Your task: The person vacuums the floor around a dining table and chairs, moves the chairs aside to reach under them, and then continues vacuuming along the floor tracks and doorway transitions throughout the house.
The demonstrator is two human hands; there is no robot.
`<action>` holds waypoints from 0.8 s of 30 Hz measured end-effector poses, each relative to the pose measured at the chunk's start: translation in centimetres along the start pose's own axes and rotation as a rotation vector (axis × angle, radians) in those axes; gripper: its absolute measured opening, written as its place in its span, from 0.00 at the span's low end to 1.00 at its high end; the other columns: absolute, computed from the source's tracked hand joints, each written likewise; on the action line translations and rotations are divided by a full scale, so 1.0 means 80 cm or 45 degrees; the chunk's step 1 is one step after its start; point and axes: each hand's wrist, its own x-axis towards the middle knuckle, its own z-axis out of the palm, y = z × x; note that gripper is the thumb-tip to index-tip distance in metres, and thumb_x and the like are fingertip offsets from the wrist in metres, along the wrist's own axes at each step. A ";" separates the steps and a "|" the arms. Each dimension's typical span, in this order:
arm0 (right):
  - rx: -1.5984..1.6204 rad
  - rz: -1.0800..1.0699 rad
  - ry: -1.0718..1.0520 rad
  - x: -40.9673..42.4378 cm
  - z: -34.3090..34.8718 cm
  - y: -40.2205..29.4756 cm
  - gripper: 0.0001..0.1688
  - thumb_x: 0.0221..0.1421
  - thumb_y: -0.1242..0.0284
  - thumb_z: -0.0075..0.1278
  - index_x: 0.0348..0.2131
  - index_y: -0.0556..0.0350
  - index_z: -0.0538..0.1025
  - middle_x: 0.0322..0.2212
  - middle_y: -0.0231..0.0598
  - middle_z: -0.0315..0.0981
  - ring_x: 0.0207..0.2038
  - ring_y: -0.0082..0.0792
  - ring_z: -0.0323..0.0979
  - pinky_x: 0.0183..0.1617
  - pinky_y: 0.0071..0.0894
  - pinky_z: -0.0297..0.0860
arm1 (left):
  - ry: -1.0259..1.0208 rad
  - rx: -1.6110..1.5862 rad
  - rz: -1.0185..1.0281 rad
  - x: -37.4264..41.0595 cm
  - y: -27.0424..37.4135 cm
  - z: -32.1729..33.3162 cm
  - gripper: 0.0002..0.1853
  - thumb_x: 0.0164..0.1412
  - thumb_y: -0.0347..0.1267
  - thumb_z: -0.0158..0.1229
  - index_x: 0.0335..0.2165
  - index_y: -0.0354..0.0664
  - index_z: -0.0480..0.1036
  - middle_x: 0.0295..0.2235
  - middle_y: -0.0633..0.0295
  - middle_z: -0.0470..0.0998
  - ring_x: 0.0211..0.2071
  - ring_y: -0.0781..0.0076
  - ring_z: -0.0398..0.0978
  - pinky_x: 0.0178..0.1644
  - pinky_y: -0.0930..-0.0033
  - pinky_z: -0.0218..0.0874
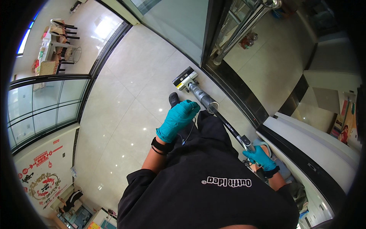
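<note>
My right hand (261,158), in a teal glove, grips the handle of a stick floor cleaner (228,124). Its black shaft runs down to a grey body with a clear, round-rimmed part (211,105). The wide floor head (185,79) rests on the pale tiles (123,94), close to a dark door sill (237,83). My left hand (177,120), gloved alike, hovers in front of my dark trousers with its fingers curled. A thin dark cord (189,133) hangs beside it; whether the fingers hold it is hidden. One black clog (173,99) shows beyond that hand.
A glass door panel (177,25) and metal railing (243,31) stand beyond the floor head. At left are a framed glass partition (48,100) and a table with chairs (57,48). A person (71,200) is at lower left. Stored items (281,167) sit beside my right hand.
</note>
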 end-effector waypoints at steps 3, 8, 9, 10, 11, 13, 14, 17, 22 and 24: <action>-0.068 0.026 0.075 0.010 0.031 -0.062 0.22 0.49 0.60 0.60 0.18 0.57 0.70 0.09 0.27 0.62 0.12 0.18 0.62 0.15 0.21 0.57 | -0.023 -0.066 0.013 0.008 -0.013 -0.016 0.10 0.57 0.35 0.55 0.37 0.47 0.76 0.32 0.58 0.78 0.35 0.56 0.76 0.38 0.62 0.67; -0.174 0.005 0.065 0.073 0.087 -0.117 0.21 0.48 0.61 0.60 0.19 0.58 0.71 0.10 0.29 0.63 0.11 0.19 0.61 0.13 0.20 0.56 | -0.004 -0.107 0.099 0.003 -0.048 -0.040 0.09 0.57 0.34 0.54 0.36 0.48 0.76 0.32 0.59 0.78 0.35 0.57 0.75 0.38 0.62 0.66; -0.196 -0.011 0.067 0.090 0.098 -0.126 0.20 0.48 0.61 0.60 0.19 0.58 0.71 0.10 0.29 0.63 0.11 0.19 0.61 0.13 0.20 0.56 | -0.008 -0.112 0.111 0.002 -0.058 -0.042 0.08 0.57 0.34 0.54 0.36 0.48 0.76 0.32 0.59 0.78 0.35 0.57 0.75 0.38 0.62 0.66; -0.227 0.002 0.065 0.100 0.110 -0.153 0.19 0.48 0.61 0.61 0.20 0.57 0.72 0.11 0.30 0.64 0.11 0.20 0.62 0.15 0.20 0.58 | -0.005 -0.112 0.122 0.000 -0.068 -0.045 0.08 0.57 0.34 0.54 0.36 0.48 0.75 0.32 0.59 0.78 0.35 0.57 0.75 0.38 0.62 0.66; -0.201 -0.034 0.017 0.119 0.118 -0.164 0.19 0.48 0.60 0.61 0.20 0.57 0.73 0.11 0.31 0.65 0.12 0.20 0.63 0.16 0.20 0.58 | -0.001 -0.112 0.131 -0.002 -0.078 -0.049 0.08 0.57 0.34 0.54 0.36 0.48 0.75 0.32 0.59 0.77 0.34 0.57 0.75 0.38 0.62 0.66; -0.152 -0.103 -0.069 0.155 0.129 -0.184 0.19 0.47 0.59 0.61 0.21 0.56 0.73 0.12 0.31 0.67 0.14 0.20 0.64 0.17 0.20 0.60 | 0.022 -0.123 0.092 -0.004 -0.085 -0.068 0.07 0.56 0.33 0.54 0.34 0.47 0.75 0.31 0.59 0.77 0.33 0.56 0.75 0.36 0.63 0.66; -0.100 -0.091 -0.088 0.167 0.135 -0.201 0.20 0.47 0.58 0.61 0.21 0.56 0.74 0.13 0.31 0.68 0.15 0.20 0.65 0.19 0.20 0.60 | 0.029 -0.159 0.073 -0.006 -0.090 -0.080 0.07 0.56 0.33 0.54 0.34 0.47 0.75 0.31 0.59 0.77 0.33 0.57 0.75 0.36 0.64 0.66; -0.149 -0.209 -0.131 0.213 0.150 -0.246 0.25 0.46 0.51 0.59 0.25 0.57 0.76 0.18 0.31 0.71 0.21 0.21 0.68 0.24 0.23 0.64 | 0.093 -0.161 0.019 -0.013 -0.107 -0.116 0.07 0.57 0.31 0.54 0.35 0.45 0.75 0.32 0.60 0.77 0.33 0.60 0.76 0.34 0.67 0.67; -0.029 -0.290 -0.167 0.300 0.160 -0.301 0.21 0.48 0.57 0.59 0.18 0.55 0.74 0.13 0.33 0.69 0.17 0.21 0.67 0.24 0.21 0.64 | 0.168 -0.175 -0.073 -0.026 -0.142 -0.138 0.08 0.57 0.27 0.54 0.37 0.42 0.75 0.33 0.61 0.76 0.31 0.68 0.76 0.33 0.71 0.67; -0.119 -0.334 -0.061 0.325 0.155 -0.318 0.21 0.48 0.59 0.59 0.15 0.55 0.72 0.11 0.33 0.67 0.14 0.23 0.65 0.20 0.23 0.62 | 0.206 -0.206 -0.069 -0.030 -0.142 -0.140 0.08 0.57 0.27 0.54 0.37 0.42 0.76 0.33 0.61 0.76 0.30 0.69 0.76 0.33 0.72 0.67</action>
